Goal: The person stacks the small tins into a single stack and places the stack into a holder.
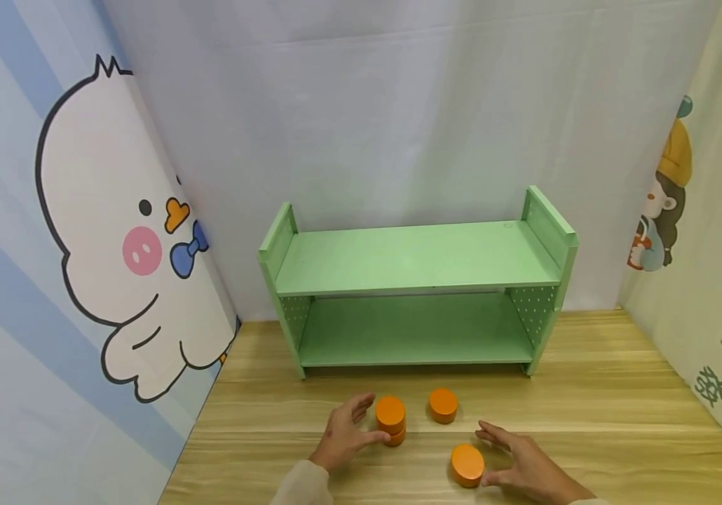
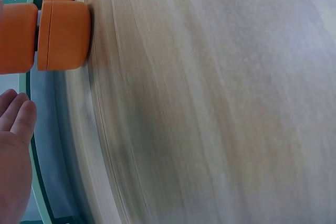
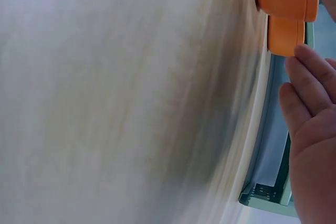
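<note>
Two orange round pieces stand stacked, the upper one [image 1: 390,414] over the lower one [image 1: 395,439], slightly offset. My left hand [image 1: 343,435] is beside the stack on its left, fingers extended, thumb at the stack's front; whether it touches cannot be told. In the left wrist view the stack's lower piece [image 2: 64,35] rests on the wood, above my left hand [image 2: 16,150] in the picture. A single orange piece [image 1: 443,405] lies behind. Another orange piece [image 1: 467,464] is nearer, with my right hand [image 1: 528,466] just right of it, fingers extended, holding nothing.
A green two-tier shelf [image 1: 414,330] stands at the back of the wooden table [image 1: 620,407]. Behind it hangs a pale curtain [image 1: 399,126]. Printed cloths with a cartoon bird [image 1: 96,210] and a cartoon figure [image 1: 657,210] hang at the left and right sides.
</note>
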`<state>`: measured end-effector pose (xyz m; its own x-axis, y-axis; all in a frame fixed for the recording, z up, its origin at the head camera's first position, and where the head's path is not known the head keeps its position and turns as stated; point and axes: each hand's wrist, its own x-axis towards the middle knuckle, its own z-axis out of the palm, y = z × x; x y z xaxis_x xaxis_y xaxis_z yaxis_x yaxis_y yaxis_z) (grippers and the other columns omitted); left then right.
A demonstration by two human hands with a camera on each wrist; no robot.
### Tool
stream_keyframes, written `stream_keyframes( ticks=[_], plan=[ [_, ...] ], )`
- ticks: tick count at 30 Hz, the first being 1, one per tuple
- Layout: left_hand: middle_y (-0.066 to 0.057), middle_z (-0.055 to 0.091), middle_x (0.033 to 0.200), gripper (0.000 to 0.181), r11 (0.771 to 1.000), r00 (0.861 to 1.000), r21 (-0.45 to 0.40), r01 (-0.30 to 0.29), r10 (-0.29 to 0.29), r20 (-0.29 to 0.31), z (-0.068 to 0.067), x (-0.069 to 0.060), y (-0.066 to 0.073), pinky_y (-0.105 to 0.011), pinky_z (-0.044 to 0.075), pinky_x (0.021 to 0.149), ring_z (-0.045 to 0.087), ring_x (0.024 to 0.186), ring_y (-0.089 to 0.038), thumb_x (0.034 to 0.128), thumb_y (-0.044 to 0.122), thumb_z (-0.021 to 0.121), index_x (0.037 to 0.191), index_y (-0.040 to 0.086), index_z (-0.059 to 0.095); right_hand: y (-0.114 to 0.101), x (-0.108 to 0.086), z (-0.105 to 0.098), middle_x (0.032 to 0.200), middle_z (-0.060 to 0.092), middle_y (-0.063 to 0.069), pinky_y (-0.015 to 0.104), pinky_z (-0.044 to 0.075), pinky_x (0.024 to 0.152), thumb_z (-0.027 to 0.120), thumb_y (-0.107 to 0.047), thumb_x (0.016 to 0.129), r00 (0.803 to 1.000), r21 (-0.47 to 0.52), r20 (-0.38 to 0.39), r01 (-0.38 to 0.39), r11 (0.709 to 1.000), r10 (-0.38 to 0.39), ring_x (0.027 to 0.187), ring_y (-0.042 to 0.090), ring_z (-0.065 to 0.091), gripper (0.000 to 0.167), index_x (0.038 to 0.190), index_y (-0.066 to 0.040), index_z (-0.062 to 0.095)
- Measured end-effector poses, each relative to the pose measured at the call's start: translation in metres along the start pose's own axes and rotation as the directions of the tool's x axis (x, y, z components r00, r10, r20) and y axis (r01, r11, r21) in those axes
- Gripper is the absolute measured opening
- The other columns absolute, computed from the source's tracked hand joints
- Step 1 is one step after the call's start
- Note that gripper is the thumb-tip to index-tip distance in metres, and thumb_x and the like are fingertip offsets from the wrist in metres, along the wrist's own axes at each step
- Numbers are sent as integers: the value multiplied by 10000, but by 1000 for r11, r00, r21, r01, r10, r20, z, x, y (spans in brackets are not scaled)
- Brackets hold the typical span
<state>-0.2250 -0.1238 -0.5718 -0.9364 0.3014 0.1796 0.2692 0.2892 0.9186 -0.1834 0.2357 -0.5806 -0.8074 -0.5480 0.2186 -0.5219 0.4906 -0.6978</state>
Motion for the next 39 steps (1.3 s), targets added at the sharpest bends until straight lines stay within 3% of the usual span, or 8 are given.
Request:
stream_keyframes(
  ticks=[12, 23, 29, 32, 39],
  plan=[
    [-297, 548, 1359, 725, 998, 1000, -57, 13, -14, -22, 6, 2, -3, -470, 478, 1042, 539, 1262, -418, 747, 29, 867, 1351, -136, 502, 1, 0, 5, 1290, 613, 265, 156, 466, 995, 815, -330, 819, 999, 135, 35, -33, 990, 28, 1213, 123, 586, 869, 1398, 180, 416],
    [-253, 580, 1339, 692, 998, 999, -55, 26, -28, -38, 11, 3, -5, -407, 498, 1036, 553, 1247, -408, 742, 58, 870, 1326, -105, 536, -1, 2, 9, 1333, 591, 255, 86, 416, 966, 827, -316, 819, 983, 246, 99, -174, 954, 153, 1214, 10, 532, 879, 1428, 153, 401],
    [-231, 589, 1336, 682, 995, 998, -88, 39, -43, -49, 13, 4, -7, -360, 506, 1030, 560, 1244, -392, 742, 68, 874, 1322, -86, 549, -1, 4, 10, 1335, 600, 229, 115, 443, 972, 844, -333, 796, 974, 263, 109, -223, 939, 201, 1206, 15, 547, 886, 1427, 128, 427],
    [-243, 585, 1333, 663, 992, 997, -113, 57, -63, -55, 15, 4, -5, -368, 506, 1031, 561, 1241, -393, 746, 15, 859, 1317, -102, 544, -2, 3, 11, 1329, 604, 226, 148, 471, 972, 854, -313, 787, 974, 276, 106, -223, 935, 201, 1198, 64, 582, 875, 1421, 124, 440],
    [-247, 600, 1305, 637, 982, 995, -178, 64, -77, -64, 17, 3, -5, -369, 524, 1007, 585, 1213, -378, 736, -42, 850, 1300, -100, 558, -3, 4, 13, 1323, 589, 270, 166, 503, 946, 850, -241, 800, 980, 326, 95, -196, 925, 174, 1150, 37, 601, 812, 1395, 146, 455]
  ],
)
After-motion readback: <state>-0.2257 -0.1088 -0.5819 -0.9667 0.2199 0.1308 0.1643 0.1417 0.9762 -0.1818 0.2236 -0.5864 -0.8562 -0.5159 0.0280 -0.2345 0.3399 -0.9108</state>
